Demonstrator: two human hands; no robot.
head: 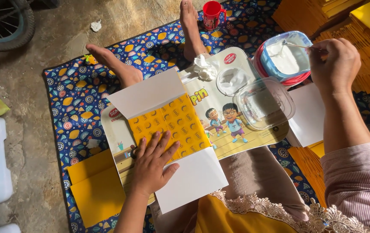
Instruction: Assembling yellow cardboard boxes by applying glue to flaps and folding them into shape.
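1. The left hand [152, 162] lies flat, fingers spread and released, pressing the yellow patterned sheet [167, 125] on the cartoon-printed board [241, 129] across the lap; if that hand lifts, the white flaps may spring up.
2. The clear lid [263, 103] sits near the board's edge and could slide off.
3. The right hand [333, 64] has its fingers clenched on a thin stick [295, 44] dipped in the tub of white paste [286, 56]; an overloaded stick could drip on the sheet.
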